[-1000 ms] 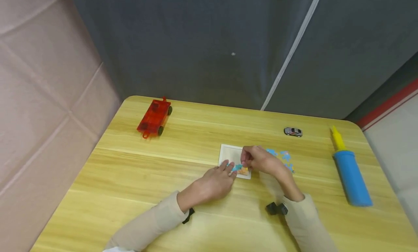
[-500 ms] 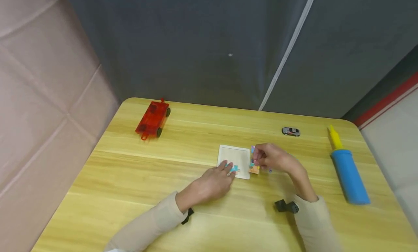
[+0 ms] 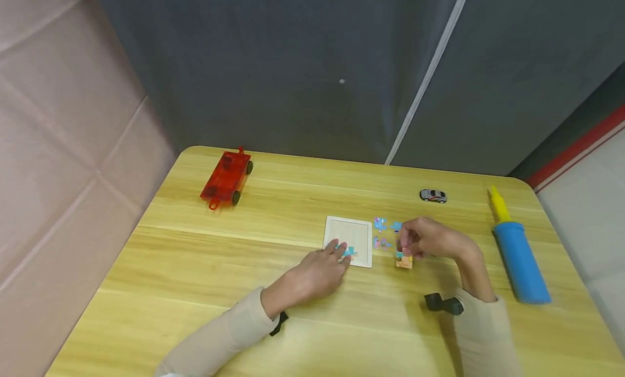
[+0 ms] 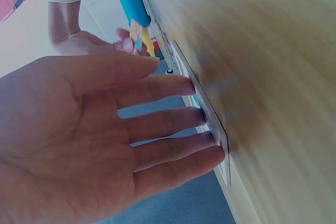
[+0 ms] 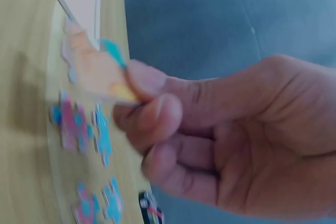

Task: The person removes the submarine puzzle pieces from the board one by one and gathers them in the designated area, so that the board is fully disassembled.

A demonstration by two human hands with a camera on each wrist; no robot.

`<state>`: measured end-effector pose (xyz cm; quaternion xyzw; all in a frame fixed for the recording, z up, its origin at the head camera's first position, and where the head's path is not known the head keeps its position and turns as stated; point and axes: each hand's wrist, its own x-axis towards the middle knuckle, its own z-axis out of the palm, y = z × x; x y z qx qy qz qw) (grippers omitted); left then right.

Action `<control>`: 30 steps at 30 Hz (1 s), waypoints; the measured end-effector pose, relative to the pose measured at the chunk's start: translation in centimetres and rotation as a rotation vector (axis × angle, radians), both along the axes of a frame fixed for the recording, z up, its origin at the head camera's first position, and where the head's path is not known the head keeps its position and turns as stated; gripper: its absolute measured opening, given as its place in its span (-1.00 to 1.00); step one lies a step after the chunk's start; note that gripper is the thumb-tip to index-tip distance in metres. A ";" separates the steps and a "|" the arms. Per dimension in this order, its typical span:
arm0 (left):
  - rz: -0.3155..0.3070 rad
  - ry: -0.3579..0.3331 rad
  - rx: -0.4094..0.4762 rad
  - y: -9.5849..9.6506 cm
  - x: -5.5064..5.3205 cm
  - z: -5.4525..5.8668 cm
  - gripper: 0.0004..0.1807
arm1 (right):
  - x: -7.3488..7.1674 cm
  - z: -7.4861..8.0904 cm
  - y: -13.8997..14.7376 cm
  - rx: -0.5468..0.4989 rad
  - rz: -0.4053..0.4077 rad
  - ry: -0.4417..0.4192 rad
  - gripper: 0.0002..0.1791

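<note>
My left hand [image 3: 319, 274] rests with extended fingertips on the near-left part of a square white puzzle tray [image 3: 348, 231]. A small teal and orange puzzle piece [image 3: 350, 251] lies in the tray, partly hidden under those fingers. To the right of the tray, my right hand [image 3: 439, 240] pinches an orange puzzle piece [image 3: 404, 261] between thumb and fingertips. The right wrist view shows this piece [image 5: 100, 74] with teal and yellow patches, held above the table. Several blue and pink loose puzzle pieces [image 3: 380, 224] lie between the tray and my right hand.
A red transparent toy wagon base [image 3: 227, 176] stands at the far left of the wooden table [image 3: 273, 203]. A small silver toy car [image 3: 433, 196] sits beyond my right hand. The blue hand pump [image 3: 522, 263] with a yellow nozzle lies at the right edge.
My right hand has moved right from the tray, carrying the orange puzzle piece out of it. Loose pieces it covered now show. My left hand stays on the tray.
</note>
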<state>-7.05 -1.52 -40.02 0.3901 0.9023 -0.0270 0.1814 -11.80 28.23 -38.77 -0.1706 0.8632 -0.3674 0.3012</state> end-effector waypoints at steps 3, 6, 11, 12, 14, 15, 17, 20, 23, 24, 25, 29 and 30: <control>-0.004 0.007 -0.003 0.0 0.0 0.0 -0.50 | 0.2 -0.3 1.6 -0.018 0.011 -0.063 -0.84; -0.005 0.011 -0.006 0.0 0.0 -0.1 -0.50 | 0.2 -0.6 3.0 -0.022 0.003 -0.126 -0.87; -0.013 0.022 -0.015 -0.1 0.0 -0.2 -0.50 | 0.2 -0.9 3.7 0.025 -0.047 -0.206 -0.84; -0.013 0.022 -0.015 -0.1 0.0 -0.2 -0.50 | 0.1 -0.9 3.8 0.041 -0.054 -0.211 -0.83; -0.015 0.025 -0.015 -0.1 0.0 -0.2 -0.50 | 0.1 -0.9 3.8 0.083 -0.070 -0.215 -0.81; -0.015 0.024 -0.014 -0.1 -0.1 -0.2 -0.50 | 0.1 -1.0 3.8 0.102 -0.075 -0.212 -0.80; -0.016 0.026 -0.014 -0.1 -0.1 -0.2 -0.50 | 0.1 -1.0 3.7 0.142 -0.085 -0.204 -0.80; -0.021 0.035 -0.014 -0.1 0.0 -0.2 -0.50 | 0.1 -1.0 3.5 0.203 -0.106 -0.183 -0.79; -0.023 0.044 -0.014 -0.2 0.0 -0.2 -0.50 | 0.2 -0.8 3.2 0.256 -0.137 -0.164 -0.78; -0.023 0.047 -0.014 -0.2 0.0 -0.2 -0.50 | 0.2 -0.7 3.1 0.270 -0.147 -0.155 -0.77; -0.021 0.048 -0.013 -0.2 0.0 -0.2 -0.51 | 0.2 -0.6 3.1 0.279 -0.158 -0.147 -0.76; -0.011 0.048 -0.016 -0.2 -0.1 -0.1 -0.50 | 0.3 -0.6 2.7 0.303 -0.194 -0.120 -0.75; -0.008 0.046 -0.016 -0.2 -0.1 0.0 -0.50 | 0.3 -0.7 2.7 0.308 -0.203 -0.115 -0.74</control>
